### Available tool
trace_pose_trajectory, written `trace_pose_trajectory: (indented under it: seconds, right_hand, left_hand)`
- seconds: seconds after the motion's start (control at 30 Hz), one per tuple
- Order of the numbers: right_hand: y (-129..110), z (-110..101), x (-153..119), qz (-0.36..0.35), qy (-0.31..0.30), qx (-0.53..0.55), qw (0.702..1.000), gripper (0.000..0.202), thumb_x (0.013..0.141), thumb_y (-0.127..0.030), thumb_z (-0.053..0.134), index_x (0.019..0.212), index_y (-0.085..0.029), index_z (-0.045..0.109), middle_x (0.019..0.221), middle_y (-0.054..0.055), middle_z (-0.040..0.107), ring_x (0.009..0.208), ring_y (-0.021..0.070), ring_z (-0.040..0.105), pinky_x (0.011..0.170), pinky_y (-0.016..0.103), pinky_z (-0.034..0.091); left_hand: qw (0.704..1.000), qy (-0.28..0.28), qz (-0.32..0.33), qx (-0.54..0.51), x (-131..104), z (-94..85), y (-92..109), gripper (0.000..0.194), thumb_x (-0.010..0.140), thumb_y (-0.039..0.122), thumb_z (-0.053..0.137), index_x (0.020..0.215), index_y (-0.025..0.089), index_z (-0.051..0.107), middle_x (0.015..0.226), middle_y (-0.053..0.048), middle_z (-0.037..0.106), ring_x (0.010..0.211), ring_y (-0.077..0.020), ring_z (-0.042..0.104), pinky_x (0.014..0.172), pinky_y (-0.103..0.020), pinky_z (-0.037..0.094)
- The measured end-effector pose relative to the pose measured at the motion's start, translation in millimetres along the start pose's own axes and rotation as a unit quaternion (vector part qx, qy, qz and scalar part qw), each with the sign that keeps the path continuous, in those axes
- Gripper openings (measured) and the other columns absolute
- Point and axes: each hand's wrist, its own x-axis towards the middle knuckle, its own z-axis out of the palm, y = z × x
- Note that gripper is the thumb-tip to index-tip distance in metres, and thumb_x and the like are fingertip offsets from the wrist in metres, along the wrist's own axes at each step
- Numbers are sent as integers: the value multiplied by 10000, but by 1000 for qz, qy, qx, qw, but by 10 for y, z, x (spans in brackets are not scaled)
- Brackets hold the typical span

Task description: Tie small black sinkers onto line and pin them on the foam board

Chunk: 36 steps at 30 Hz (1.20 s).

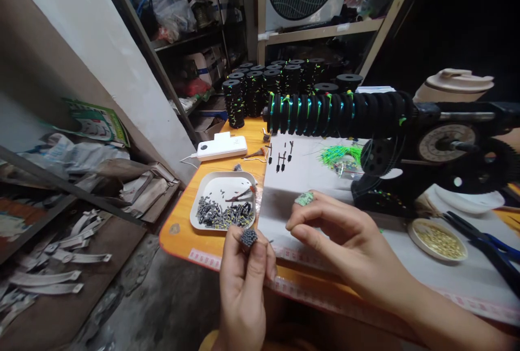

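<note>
My left hand (247, 280) is closed around a bundle of thin dark grey sticks (248, 238), whose ends face up between thumb and fingers. To its right, my right hand (341, 232) hovers over the white sheet with thumb and index tips nearly together; anything between them is too small to make out. A green wrap (304, 198) covers one of its fingertips. Behind my left hand is a white tray (196, 215) of small black, grey and yellow pieces. Several small black pieces (283, 158) lie on the white sheet (280, 194).
A black ridged roller (337, 112) wound with green and blue strands belongs to a machine at right. Below it lies a green fibre bundle (341, 154). Blue-handled scissors (487, 242) lie beside a dish of gold bits (436, 240). Black spools (233, 104) and a power strip (222, 147) stand behind.
</note>
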Motion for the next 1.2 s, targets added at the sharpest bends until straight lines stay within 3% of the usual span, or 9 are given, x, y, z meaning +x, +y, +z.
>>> trace_pose_trajectory:
  seconds: [0.33,0.5,0.63,0.77,1.03,1.1,1.2]
  right_hand:
    - [15,1,-5,1,2,-2,1000,112,909,-182,623,824,-234,674,780,-14,642,732,124,588,713,242,467]
    - [-13,25,-9,-4,6,10,1000,118,890,-159,642,808,-222,699,761,-10,649,714,120,581,667,222,464]
    - [-3,74,-36,-36,-11,29,999,113,864,-138,674,845,-211,759,707,7,659,657,121,563,589,217,443]
    - [12,98,-66,-68,-9,9,998,121,864,-138,668,882,-181,780,671,29,643,609,128,538,535,232,414]
    - [81,88,-64,-94,-8,-13,995,95,875,-161,675,903,-181,764,680,28,620,602,119,535,525,224,405]
    - [82,98,-59,-100,-11,-18,995,93,872,-134,665,898,-171,747,681,22,609,607,114,531,531,216,406]
    - [57,132,-71,-123,-34,-43,991,91,865,-91,629,875,-140,706,688,19,561,608,107,512,523,209,390]
  left_hand:
    - [998,-22,50,34,21,-30,-25,127,972,288,517,857,242,546,651,34,444,591,-116,399,579,-230,353]
    - [997,12,65,43,4,41,-43,186,960,306,543,794,224,534,638,37,429,589,-113,391,586,-225,357]
    - [998,42,29,30,-44,97,-66,140,926,321,605,817,243,564,688,38,488,635,-108,454,647,-203,411]
    - [999,36,15,18,-71,107,-84,82,910,332,625,873,265,596,762,26,577,722,-124,544,702,-209,466]
    - [998,44,29,36,-64,87,-79,111,934,286,596,839,236,568,736,37,539,671,-93,493,696,-176,460]
    - [997,32,48,56,-44,59,-88,124,952,273,565,833,239,564,724,39,517,663,-93,478,686,-175,452]
    - [987,32,141,68,-5,23,-105,116,957,269,551,847,246,581,784,26,520,696,-104,492,660,-194,444]
